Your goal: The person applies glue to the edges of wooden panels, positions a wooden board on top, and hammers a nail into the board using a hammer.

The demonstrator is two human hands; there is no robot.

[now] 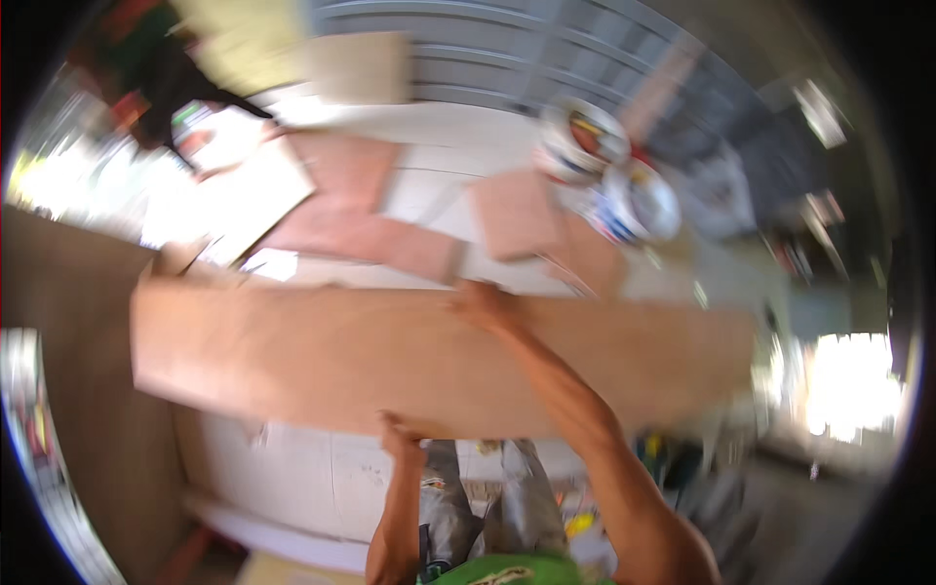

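A long brown board [292, 351], smooth and slightly blurred by motion, stretches across the view in front of me at waist height. My left hand [402, 436] grips its near edge, left of the middle, with the thumb up on the surface. At the far edge, my right hand [490, 307] is closed over the board, its forearm lying across the top face. The fingers beneath the board are hidden. Below it, my legs in grey trousers [526, 497] stand on the light tiled floor.
Reddish-brown flat pieces [341, 175] lie on the tiles [444, 127] beyond the board. Two white buckets, one with tools [585, 146], stand at the far right. A brown panel [88, 370] rises at left. Another person [146, 68] bends at the far left near a pale sheet [258, 200].
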